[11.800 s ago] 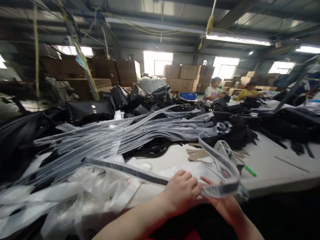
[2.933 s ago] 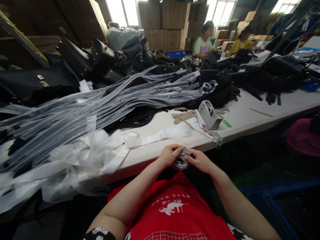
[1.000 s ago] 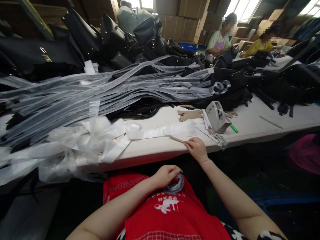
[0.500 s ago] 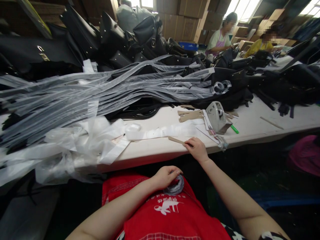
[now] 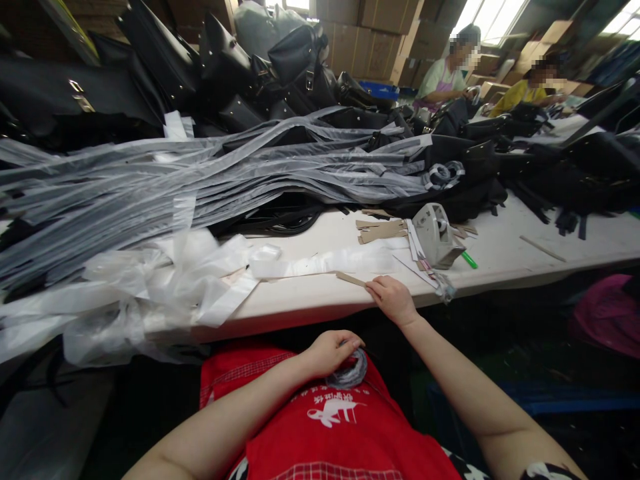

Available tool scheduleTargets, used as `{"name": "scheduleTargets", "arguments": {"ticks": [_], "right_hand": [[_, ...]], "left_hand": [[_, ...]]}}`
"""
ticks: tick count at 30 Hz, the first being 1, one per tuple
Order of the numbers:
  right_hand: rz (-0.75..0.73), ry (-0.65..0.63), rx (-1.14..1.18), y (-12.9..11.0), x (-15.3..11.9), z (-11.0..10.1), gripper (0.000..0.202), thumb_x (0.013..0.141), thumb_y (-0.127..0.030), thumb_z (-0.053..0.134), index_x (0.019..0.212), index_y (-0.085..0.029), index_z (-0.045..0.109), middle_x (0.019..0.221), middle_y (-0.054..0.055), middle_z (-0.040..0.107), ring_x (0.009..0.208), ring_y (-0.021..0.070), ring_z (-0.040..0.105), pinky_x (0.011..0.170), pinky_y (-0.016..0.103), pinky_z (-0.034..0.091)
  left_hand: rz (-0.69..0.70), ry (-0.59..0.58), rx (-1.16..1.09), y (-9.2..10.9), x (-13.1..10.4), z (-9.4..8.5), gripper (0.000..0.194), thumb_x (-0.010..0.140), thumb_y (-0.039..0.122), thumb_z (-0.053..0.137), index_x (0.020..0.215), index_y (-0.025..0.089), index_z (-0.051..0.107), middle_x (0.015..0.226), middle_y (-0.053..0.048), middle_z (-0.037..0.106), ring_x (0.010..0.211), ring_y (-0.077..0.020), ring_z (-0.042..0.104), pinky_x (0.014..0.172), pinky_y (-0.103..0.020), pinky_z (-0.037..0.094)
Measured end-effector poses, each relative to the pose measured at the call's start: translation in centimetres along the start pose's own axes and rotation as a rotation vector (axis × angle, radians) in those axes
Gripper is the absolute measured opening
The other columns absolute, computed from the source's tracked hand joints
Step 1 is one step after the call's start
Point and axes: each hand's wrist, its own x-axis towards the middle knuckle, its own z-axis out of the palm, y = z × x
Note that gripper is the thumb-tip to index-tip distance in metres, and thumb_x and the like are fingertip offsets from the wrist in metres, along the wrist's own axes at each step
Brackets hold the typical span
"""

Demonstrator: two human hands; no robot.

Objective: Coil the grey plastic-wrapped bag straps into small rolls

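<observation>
Red cloth of an apron [image 5: 395, 440] lies under a ring-shaped coil [image 5: 351, 375], a flat grey strap rolled up in shiny, creased plastic. The left hand [image 5: 331, 352] is curled over its upper left part, holding it on the person's lap, below and to the left of the boxy, round-topped grey tape dispenser [image 5: 434, 235]. The right hand [image 5: 393, 299] pinches the near end of a thin, stiff brown strip [image 5: 351, 279], left of the dispenser and closer to the person, over the worktop [image 5: 505, 253] edge; whether it touches the surface cannot be told.

The strip is straight, its long axis running roughly along the edge, its free end pointing left, away from the dispenser, and slightly away from the person. The coil's round opening faces up, partly hidden by fingers.

Left of the dispenser lie matt card scraps [image 5: 383, 231] and, farther left, crumpled film [image 5: 135, 273]; beyond it sit two small rolled straps [image 5: 434, 177].
</observation>
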Motion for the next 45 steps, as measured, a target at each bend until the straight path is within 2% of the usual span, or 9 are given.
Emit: {"name": "scheduleTargets", "arguments": {"ticks": [14,19,27,31,35,41,45], "right_hand": [[-0.013,-0.061,0.011,0.1,0.6,-0.6,0.023,0.095,-0.026,0.048,0.096,-0.022,0.070,0.094,0.007,0.067,0.091,0.0198,0.056,0.081,0.028,0.039],[-0.036,-0.122,-0.124,-0.7,0.6,-0.8,0.024,0.095,-0.022,0.045,0.094,-0.019,0.068,0.090,0.011,0.065,0.085,0.0214,0.056,0.075,0.030,0.037],[0.003,-0.170,-0.196,-1.3,1.8,-1.4,0.023,0.094,-0.020,0.046,0.083,-0.016,0.066,0.082,0.011,0.065,0.076,0.0205,0.057,0.065,0.030,0.035],[0.005,-0.159,-0.210,-1.2,1.9,-1.0,0.021,0.093,-0.017,0.045,0.086,-0.016,0.065,0.085,0.012,0.064,0.078,0.0219,0.056,0.066,0.031,0.036],[-0.032,-0.135,-0.199,-0.5,1.6,-0.3,0.019,0.093,-0.012,0.045,0.091,-0.016,0.063,0.090,0.011,0.063,0.085,0.0228,0.055,0.074,0.031,0.038],[-0.048,-0.075,-0.146,1.3,1.7,0.5,0.021,0.098,-0.025,0.044,0.096,-0.019,0.064,0.090,0.007,0.064,0.086,0.0192,0.056,0.077,0.027,0.038],[-0.040,-0.042,-0.144,1.8,2.0,1.0,0.026,0.099,-0.027,0.041,0.097,-0.019,0.066,0.086,0.007,0.065,0.084,0.0183,0.056,0.075,0.026,0.037]], "left_hand": [[-0.004,0.010,-0.017,0.0,0.0,-0.1,0.050,0.087,0.053,0.046,0.102,0.012,0.070,0.079,-0.005,0.067,0.066,-0.0142,0.056,0.060,-0.023,0.043],[-0.013,-0.002,-0.045,0.0,0.0,-0.1,0.053,0.086,0.056,0.047,0.102,0.012,0.070,0.079,-0.006,0.068,0.064,-0.0141,0.056,0.058,-0.023,0.043],[-0.006,-0.004,-0.043,0.2,-0.2,-0.2,0.053,0.086,0.057,0.047,0.102,0.012,0.070,0.080,-0.006,0.067,0.068,-0.0156,0.057,0.060,-0.024,0.043],[-0.010,0.002,-0.047,0.0,-0.3,-0.1,0.055,0.085,0.059,0.048,0.102,0.012,0.070,0.078,-0.006,0.067,0.065,-0.0152,0.056,0.059,-0.024,0.042],[-0.009,0.010,-0.060,-0.2,-0.3,0.0,0.053,0.085,0.057,0.049,0.102,0.011,0.070,0.073,-0.005,0.064,0.059,-0.0127,0.051,0.055,-0.022,0.039],[0.006,0.010,-0.067,0.0,-0.5,0.0,0.050,0.085,0.055,0.050,0.100,0.011,0.070,0.074,-0.005,0.064,0.063,-0.0134,0.053,0.058,-0.023,0.041],[0.011,0.019,-0.070,0.0,-0.6,0.1,0.052,0.084,0.056,0.050,0.100,0.011,0.069,0.078,-0.006,0.065,0.065,-0.0142,0.054,0.060,-0.024,0.043]]}}
